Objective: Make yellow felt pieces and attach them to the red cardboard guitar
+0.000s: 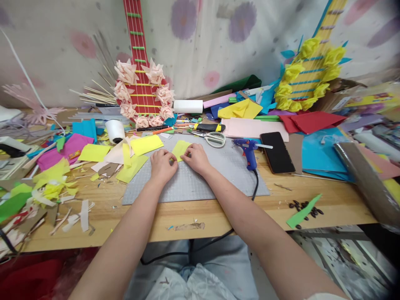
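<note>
Item: craft bench, near to far.

1. Front edge of the wooden table (200, 216): green paper strip (302, 216) with small dark seeds (308, 207) scattered loose on and beside it. Risk: nothing holds the seeds; a sleeve or arm could sweep them off the edge.

2. Grey cutting mat (203, 183): both hands at work on it. Left hand (162, 166) and right hand (196, 158) sit close together, fingertips pinched onto the near edge of a small yellow paper piece (181, 149) lying flat on the mat. Risk: a crooked crease or a tear if the two hands press unevenly.

3. Right of the hands: blue glue gun (248, 151) lying on the mat, its cord (255, 187) trailing over the front edge near the right forearm. Risk: the arm could snag the cord and drag the gun; if it is hot, the nozzle could mark what it touches, with a black phone (276, 157) just beside it.

4. Beyond the paper: scissors (214, 138), blades shut, just past the fingers.

5. Containers: no box or tray is clearly visible; paper offcuts (56, 183) lie in loose heaps at left. A white roll (115, 130) stands upright.

6. Rear: red paper guitar (142, 83) and yellow paper guitar (308, 75) leaning on the backdrop.
</note>
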A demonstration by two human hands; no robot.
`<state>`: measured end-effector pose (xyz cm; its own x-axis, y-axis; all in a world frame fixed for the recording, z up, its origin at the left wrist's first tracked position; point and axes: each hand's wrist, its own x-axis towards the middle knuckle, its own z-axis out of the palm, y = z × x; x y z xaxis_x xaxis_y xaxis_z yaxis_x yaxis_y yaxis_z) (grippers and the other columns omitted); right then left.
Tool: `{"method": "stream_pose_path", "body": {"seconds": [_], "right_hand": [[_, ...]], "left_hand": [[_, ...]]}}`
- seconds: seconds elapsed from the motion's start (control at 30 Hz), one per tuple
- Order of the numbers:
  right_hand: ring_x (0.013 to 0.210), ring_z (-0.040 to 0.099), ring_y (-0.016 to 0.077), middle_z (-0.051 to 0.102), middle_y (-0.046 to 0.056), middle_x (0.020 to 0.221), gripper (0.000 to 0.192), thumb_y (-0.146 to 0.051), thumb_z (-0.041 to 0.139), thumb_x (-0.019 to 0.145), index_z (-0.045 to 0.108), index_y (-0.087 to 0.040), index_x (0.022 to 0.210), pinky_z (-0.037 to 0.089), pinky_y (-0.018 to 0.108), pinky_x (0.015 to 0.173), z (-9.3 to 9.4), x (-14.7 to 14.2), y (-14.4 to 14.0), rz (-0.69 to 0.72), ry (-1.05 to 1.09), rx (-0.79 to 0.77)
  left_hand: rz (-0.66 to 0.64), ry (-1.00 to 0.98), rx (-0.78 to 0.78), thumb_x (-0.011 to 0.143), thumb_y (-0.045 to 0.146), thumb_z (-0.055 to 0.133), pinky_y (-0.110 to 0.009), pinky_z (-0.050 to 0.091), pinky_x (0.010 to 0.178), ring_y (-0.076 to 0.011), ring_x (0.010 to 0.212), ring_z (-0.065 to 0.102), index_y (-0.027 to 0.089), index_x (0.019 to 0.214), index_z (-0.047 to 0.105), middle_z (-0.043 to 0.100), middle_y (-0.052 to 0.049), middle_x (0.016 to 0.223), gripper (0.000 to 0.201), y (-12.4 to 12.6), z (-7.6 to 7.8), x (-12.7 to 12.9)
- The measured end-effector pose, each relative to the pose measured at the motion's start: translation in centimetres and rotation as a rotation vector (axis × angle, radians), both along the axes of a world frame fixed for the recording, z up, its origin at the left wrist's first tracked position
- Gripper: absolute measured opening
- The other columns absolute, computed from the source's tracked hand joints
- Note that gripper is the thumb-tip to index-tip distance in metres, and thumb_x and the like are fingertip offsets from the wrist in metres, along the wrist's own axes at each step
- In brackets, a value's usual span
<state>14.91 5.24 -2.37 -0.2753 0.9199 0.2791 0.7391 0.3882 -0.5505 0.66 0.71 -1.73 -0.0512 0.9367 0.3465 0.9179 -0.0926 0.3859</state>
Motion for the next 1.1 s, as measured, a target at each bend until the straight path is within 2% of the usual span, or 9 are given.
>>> {"method": "stream_pose_path", "body": {"seconds": [0.53, 0.7, 0.83, 1.0, 1.1], "right_hand": [[0.091, 0.044, 0.0205, 0.054, 0.007, 0.088, 0.014, -0.029, 0.063, 0.072, 0.058, -0.018, 0.067, 0.037, 0.033, 0.082, 0.2, -0.1, -0.3, -0.019, -0.055, 0.018], [0.091, 0.044, 0.0218, 0.053, 0.009, 0.090, 0.012, -0.029, 0.058, 0.076, 0.057, -0.017, 0.073, 0.037, 0.035, 0.082, 0.1, 0.0, -0.3, -0.005, -0.093, 0.057], [0.091, 0.044, 0.0220, 0.054, 0.010, 0.091, 0.010, -0.024, 0.050, 0.081, 0.056, -0.017, 0.079, 0.036, 0.035, 0.083, 0.1, 0.0, -0.4, -0.022, -0.128, 0.064], [0.095, 0.043, 0.0238, 0.054, 0.011, 0.099, 0.021, -0.029, 0.054, 0.078, 0.055, -0.016, 0.094, 0.036, 0.036, 0.083, 0.3, 0.2, -1.0, 0.026, -0.141, 0.078], [0.097, 0.042, 0.0245, 0.053, 0.011, 0.102, 0.023, -0.025, 0.053, 0.077, 0.054, -0.016, 0.098, 0.036, 0.037, 0.084, 0.2, 0.3, -1.2, 0.029, -0.141, 0.079]], "left_hand": [[0.045, 0.011, 0.029, 0.070, 0.033, 0.057, -0.039, 0.031, 0.089, -0.0227, 0.095, 0.048, 0.022, 0.064, 0.063, 0.056, -0.005, 0.086, 0.014, 0.7, 0.1, 0.6], [-0.001, 0.001, 0.015, 0.071, 0.030, 0.056, -0.039, 0.031, 0.090, -0.0225, 0.096, 0.046, 0.025, 0.075, 0.065, 0.054, -0.005, 0.089, 0.011, 0.7, 0.0, 0.8], [0.004, -0.011, 0.005, 0.070, 0.029, 0.057, -0.039, 0.029, 0.092, -0.0225, 0.097, 0.046, 0.027, 0.074, 0.067, 0.053, -0.004, 0.089, 0.011, 0.7, -0.1, 0.8], [0.019, -0.012, -0.002, 0.070, 0.029, 0.057, -0.040, 0.029, 0.093, -0.0229, 0.098, 0.046, 0.027, 0.076, 0.068, 0.054, -0.005, 0.091, 0.013, 0.7, -0.2, 0.9], [0.026, -0.015, -0.005, 0.070, 0.035, 0.058, -0.041, 0.028, 0.094, -0.0231, 0.098, 0.046, 0.027, 0.075, 0.068, 0.054, -0.005, 0.090, 0.014, 0.7, -0.1, 0.9]]}}
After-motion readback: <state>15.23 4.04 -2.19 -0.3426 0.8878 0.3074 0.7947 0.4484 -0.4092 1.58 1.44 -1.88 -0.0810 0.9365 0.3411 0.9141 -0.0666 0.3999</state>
